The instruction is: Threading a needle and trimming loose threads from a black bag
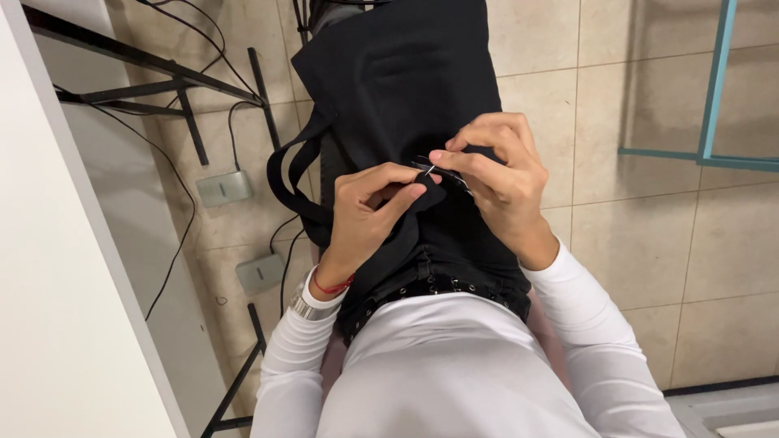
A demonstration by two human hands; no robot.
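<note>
Pinching a small needle [431, 169] between thumb and forefinger, my right hand [499, 174] works beside my left hand [369, 211], whose fingers clamp the black fabric [398, 81] lying across my lap.

The black bag [406, 81] on my lap is matt woven cloth; my needle [428, 171] is thin shiny metal; the floor [649, 227] is smooth beige tile; my wristband [311, 308] is polished metal.

Two hands [438, 195], one black bag [389, 81], one needle [428, 172]
</note>
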